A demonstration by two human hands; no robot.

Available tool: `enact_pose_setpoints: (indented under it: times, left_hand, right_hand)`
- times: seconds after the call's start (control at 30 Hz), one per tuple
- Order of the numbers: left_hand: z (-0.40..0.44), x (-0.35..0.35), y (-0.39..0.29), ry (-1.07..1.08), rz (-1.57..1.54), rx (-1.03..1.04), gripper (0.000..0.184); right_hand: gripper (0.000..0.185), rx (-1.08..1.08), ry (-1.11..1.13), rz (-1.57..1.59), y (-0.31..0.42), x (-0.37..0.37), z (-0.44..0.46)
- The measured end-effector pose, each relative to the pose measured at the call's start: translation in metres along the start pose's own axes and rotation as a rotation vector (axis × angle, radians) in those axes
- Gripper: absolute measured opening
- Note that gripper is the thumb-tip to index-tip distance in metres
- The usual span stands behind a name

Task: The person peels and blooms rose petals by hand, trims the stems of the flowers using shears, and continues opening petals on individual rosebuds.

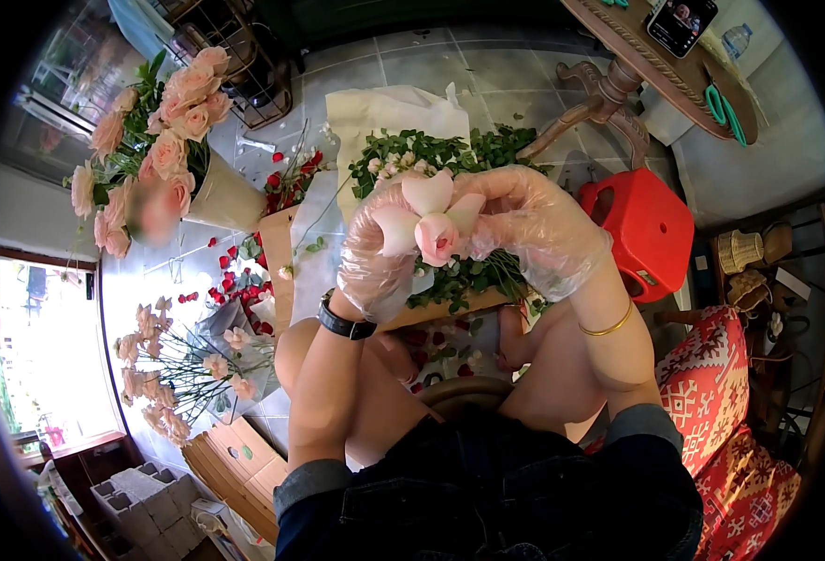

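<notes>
A pale pink rose (437, 237) is held up in front of me, its outer petals (428, 194) folded outward around a tight centre. My left hand (375, 251), in a clear plastic glove, is closed at the flower's left side. On the other side my right hand (545, 226), gloved the same way, is closed with its fingertips at the petals. The rose's stem is hidden by the hands. Below them lie leafy green rose stems (468, 278), and small pale buds (394, 166) show just beyond the left hand.
Pink roses (171, 150) stand in a pale bucket (228, 194) at the upper left, with peach flowers (155, 374) below. Red petals (230, 280) litter the tiles. A red stool (651, 229) is at right, under a wooden table (609, 47) bearing scissors (723, 112) and a phone (681, 23).
</notes>
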State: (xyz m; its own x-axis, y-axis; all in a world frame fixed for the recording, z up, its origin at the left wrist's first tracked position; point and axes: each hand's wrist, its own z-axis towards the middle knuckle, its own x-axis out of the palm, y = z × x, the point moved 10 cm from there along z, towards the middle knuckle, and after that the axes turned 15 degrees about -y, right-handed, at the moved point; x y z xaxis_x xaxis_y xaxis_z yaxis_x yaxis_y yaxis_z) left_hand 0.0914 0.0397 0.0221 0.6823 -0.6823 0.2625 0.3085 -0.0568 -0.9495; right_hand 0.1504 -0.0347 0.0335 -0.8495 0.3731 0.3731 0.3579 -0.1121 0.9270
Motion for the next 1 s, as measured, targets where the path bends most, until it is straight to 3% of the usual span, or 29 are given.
enact_pose_setpoints:
  times: [0.1,0.2,0.27,0.37,0.5,0.57,0.67,1.0]
  left_hand:
    - [-0.001,-0.001,0.000,0.016,0.016,0.087,0.007]
    - [-0.007,-0.009,0.012,0.001,-0.460,-0.113,0.009]
    - [-0.012,-0.006,0.015,0.006,-0.387,-0.210,0.036]
    - [-0.007,-0.003,0.005,0.054,-0.480,-0.046,0.033]
    - [-0.001,-0.006,0.003,-0.012,-0.364,0.031,0.027]
    - [0.000,-0.008,0.006,-0.030,-0.359,0.073,0.026]
    - [0.000,-0.008,0.002,-0.040,-0.352,0.126,0.026]
    - [0.000,-0.001,-0.005,0.096,-0.339,0.144,0.026]
  right_hand:
    - [0.018,0.014,-0.026,-0.004,-0.001,-0.003,0.000]
    - [0.018,-0.001,-0.173,0.019,0.008,-0.015,0.004]
    - [0.019,-0.033,-0.279,0.035,0.014,-0.026,0.006]
    - [0.019,-0.388,-0.474,-0.092,0.049,-0.042,-0.003]
    - [0.019,-0.414,-0.404,-0.180,0.052,-0.033,-0.006]
    - [0.021,-0.676,-0.357,-0.351,0.065,-0.018,-0.013]
    - [0.027,-0.804,-0.291,-0.598,0.078,0.004,-0.019]
    - [0.022,-0.763,-0.330,-0.610,0.075,0.000,-0.017]
